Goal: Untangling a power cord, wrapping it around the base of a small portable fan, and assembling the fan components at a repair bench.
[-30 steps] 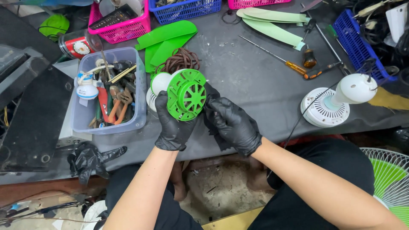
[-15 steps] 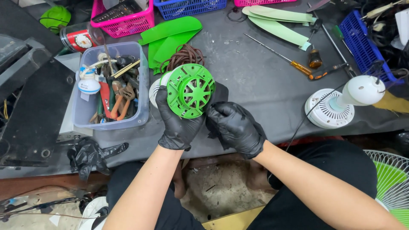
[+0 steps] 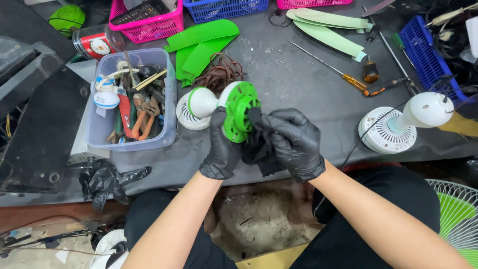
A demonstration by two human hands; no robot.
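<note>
Lighting's pretty even and bright from overhead, so shadows stay soft. The black gloves on the left hand (image 3: pixel 222 149) and right hand (image 3: pixel 294 142) catch small shiny highlights, and the white fan base (image 3: pixel 386 134) nearly blows out. Focus is sharp mid-frame; the edges bend a bit, wide-angle style.

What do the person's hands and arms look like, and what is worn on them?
Both hands wear thin, glossy black gloves: left hand, right hand. The gloves end at the wrists, slightly wrinkled. The forearms are bare, with no sleeves, watch or markings visible.
</note>
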